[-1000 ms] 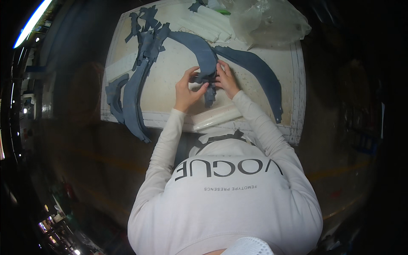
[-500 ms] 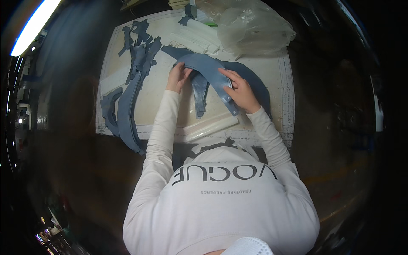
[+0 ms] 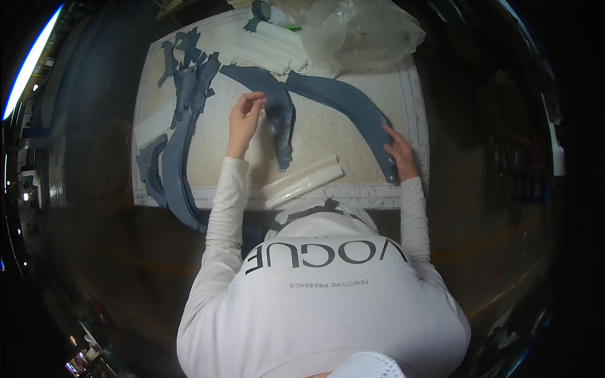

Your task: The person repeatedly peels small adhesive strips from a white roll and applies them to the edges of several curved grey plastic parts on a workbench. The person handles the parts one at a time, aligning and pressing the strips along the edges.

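A curved blue-grey piece of sheet material (image 3: 346, 104), fabric or leather by its look, lies bowed on the right side of the white table. My right hand (image 3: 403, 156) rests at its outer right edge, fingers apart, the fingertips touching it or very close. A second stack of curved blue-grey pieces (image 3: 280, 116) lies mid-table, its layered ends toward me. Just left of that stack hovers my left hand (image 3: 244, 121), fingers stretched out and nothing seen in it.
Long blue-grey strips (image 3: 176, 157) and jagged pieces (image 3: 192, 82) pile up on the left, partly hanging over the table's (image 3: 353, 198) front edge. A clear plastic bag (image 3: 362, 34) and white strips (image 3: 274, 47) sit at the back. A glossy pale roll (image 3: 302, 183) lies near me.
The curved piece held between both hands has been laid down at the right. My hands have parted, the right moving right and nearer me, the left slightly leftward. The view has shifted a little.
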The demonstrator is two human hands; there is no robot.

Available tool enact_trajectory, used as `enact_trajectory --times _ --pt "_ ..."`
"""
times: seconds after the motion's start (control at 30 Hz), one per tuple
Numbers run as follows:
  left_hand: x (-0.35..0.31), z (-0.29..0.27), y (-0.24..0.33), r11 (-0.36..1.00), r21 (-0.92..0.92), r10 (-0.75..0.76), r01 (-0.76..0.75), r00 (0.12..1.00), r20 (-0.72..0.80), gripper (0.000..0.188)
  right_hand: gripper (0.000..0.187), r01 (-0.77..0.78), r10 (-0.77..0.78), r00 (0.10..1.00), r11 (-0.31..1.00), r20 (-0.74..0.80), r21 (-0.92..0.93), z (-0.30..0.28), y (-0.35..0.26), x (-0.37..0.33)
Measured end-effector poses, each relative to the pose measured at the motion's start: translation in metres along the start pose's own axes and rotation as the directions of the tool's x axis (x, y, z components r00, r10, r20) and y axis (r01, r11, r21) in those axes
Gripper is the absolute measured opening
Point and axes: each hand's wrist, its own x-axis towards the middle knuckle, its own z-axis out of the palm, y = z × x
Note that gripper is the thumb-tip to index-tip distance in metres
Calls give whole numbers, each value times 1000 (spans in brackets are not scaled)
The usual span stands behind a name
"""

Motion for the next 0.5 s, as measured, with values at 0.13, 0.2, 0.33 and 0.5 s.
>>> enact_trajectory --times 0.13,0.2,0.33,0.5 --pt "-67 -24 -4 828 499 49 -254 920 388 17 50 63 -66 998 973 -7 -223 -4 -2 -1" --pt "-102 -19 -11 741 597 1 -308 889 458 18 47 105 -185 982 668 -28 -737 -1 -18 -3" --pt "-132 -2 -23 753 623 -118 -211 889 443 17 41 231 -391 918 401 62 -887 36 -56 4" --pt "-127 8 -10 929 371 -102 -9 955 278 18 26 553 -415 831 554 370 -622 121 -77 5"
